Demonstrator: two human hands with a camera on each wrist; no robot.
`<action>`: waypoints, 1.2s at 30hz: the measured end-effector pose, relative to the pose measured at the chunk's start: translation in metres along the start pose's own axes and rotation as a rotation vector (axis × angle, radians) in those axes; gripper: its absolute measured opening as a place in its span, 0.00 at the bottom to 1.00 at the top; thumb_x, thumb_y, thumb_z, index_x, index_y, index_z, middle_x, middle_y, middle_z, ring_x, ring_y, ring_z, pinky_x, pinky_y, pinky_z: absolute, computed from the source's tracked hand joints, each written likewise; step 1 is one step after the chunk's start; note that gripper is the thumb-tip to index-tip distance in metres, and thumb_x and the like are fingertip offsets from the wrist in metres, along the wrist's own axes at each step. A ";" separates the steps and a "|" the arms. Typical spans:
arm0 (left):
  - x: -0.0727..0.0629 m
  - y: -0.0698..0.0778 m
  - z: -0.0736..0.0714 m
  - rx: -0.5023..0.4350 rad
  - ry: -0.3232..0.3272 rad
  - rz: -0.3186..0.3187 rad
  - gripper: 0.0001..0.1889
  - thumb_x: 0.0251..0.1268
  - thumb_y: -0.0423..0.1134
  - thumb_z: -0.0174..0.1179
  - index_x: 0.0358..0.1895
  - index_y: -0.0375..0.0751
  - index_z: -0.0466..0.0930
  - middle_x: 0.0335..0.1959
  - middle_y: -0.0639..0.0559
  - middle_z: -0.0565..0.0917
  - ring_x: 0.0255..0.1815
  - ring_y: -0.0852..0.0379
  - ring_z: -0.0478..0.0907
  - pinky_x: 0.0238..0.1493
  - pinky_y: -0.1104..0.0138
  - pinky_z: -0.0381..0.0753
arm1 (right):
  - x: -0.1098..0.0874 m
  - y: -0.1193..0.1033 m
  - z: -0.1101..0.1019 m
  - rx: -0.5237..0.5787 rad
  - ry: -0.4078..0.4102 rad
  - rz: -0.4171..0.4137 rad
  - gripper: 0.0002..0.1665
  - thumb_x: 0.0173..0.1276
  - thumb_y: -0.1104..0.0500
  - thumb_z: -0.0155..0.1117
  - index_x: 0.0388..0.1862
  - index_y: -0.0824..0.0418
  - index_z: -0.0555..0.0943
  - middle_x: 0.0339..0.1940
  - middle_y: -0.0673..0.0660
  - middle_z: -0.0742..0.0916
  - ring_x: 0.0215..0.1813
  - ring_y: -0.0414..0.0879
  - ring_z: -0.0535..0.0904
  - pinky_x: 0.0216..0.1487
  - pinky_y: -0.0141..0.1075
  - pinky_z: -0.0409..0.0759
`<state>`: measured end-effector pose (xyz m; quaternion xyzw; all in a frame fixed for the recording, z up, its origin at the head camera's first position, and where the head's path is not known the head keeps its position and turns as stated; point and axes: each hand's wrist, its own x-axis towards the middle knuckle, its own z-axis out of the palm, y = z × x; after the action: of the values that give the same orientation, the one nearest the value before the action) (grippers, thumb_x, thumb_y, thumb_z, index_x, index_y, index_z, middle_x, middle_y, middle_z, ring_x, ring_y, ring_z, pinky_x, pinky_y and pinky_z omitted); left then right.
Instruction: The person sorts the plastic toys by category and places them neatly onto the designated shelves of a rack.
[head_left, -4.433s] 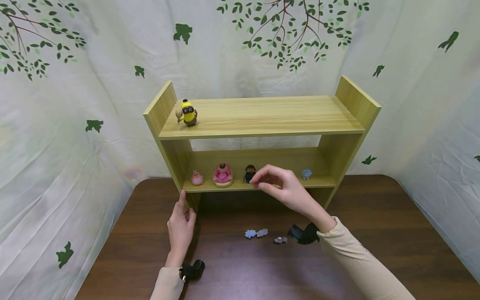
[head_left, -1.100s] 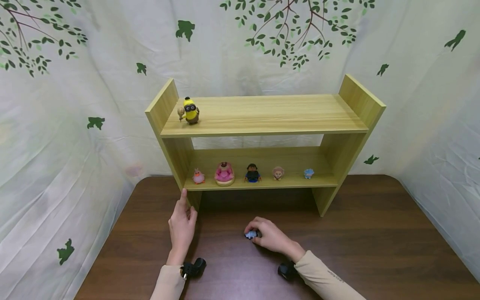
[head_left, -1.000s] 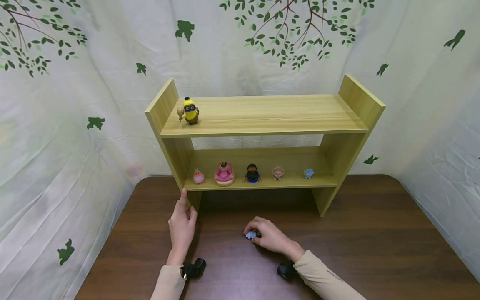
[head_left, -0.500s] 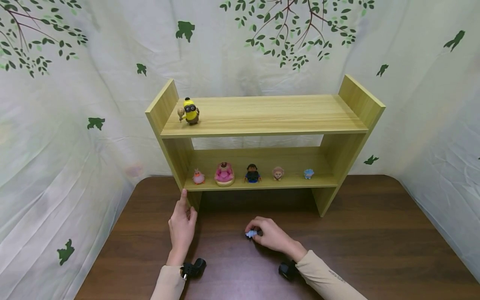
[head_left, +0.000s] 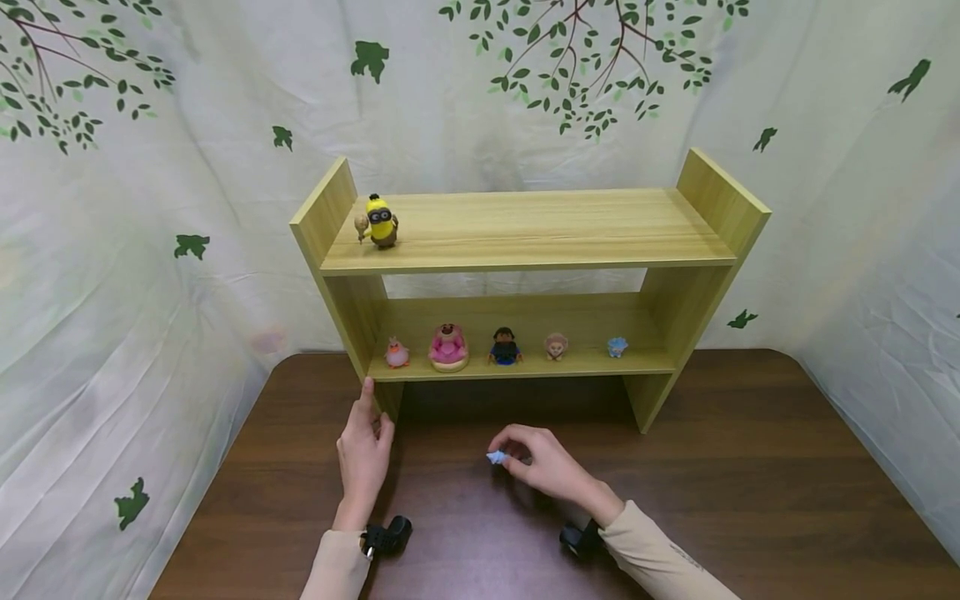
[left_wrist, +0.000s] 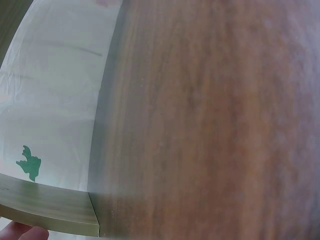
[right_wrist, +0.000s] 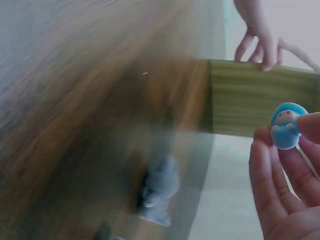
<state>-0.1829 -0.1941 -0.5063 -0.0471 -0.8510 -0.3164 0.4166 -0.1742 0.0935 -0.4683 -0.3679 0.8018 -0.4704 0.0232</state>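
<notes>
My right hand pinches a small light-blue figurine between thumb and fingertips, just over the table. In the right wrist view the figurine shows a pale face and a blue hood. My left hand holds the front edge of the left side panel of a wooden shelf, index finger stretched up along it and thumb on the inner side. A grey figurine lies on the table below the right hand in the right wrist view; the hand hides it from the head camera.
On the middle board stand a pink duck-like figure, a pink bear, a dark-haired figure, a small pinkish figure and a little blue one. A Minion occupies the top board's left end.
A pinkish figure now stands right of the dark-haired one on the middle board. My right hand came down to the table, took the light-blue figurine and raised it slightly. The left hand stays put.
</notes>
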 end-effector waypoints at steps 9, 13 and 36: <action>0.000 0.000 0.000 0.004 -0.001 0.001 0.47 0.56 0.20 0.55 0.75 0.65 0.50 0.30 0.43 0.72 0.22 0.52 0.65 0.23 0.55 0.69 | 0.000 -0.011 -0.004 0.090 0.002 -0.041 0.14 0.66 0.70 0.58 0.49 0.59 0.80 0.42 0.51 0.85 0.42 0.44 0.82 0.41 0.34 0.80; 0.001 0.001 0.000 0.003 0.003 0.005 0.48 0.56 0.20 0.55 0.75 0.65 0.50 0.30 0.43 0.72 0.23 0.52 0.66 0.22 0.55 0.69 | 0.000 -0.014 -0.005 0.109 0.004 -0.073 0.14 0.67 0.70 0.57 0.50 0.60 0.80 0.44 0.51 0.85 0.42 0.42 0.81 0.41 0.35 0.80; 0.000 0.002 0.000 -0.008 0.002 -0.011 0.47 0.56 0.20 0.54 0.75 0.64 0.51 0.29 0.42 0.72 0.22 0.52 0.66 0.23 0.56 0.69 | 0.002 -0.046 -0.022 0.308 0.086 -0.080 0.13 0.67 0.75 0.55 0.49 0.70 0.77 0.41 0.65 0.84 0.39 0.56 0.83 0.40 0.44 0.81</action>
<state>-0.1820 -0.1928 -0.5055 -0.0438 -0.8494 -0.3223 0.4157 -0.1584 0.0950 -0.4203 -0.3712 0.7052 -0.6035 0.0261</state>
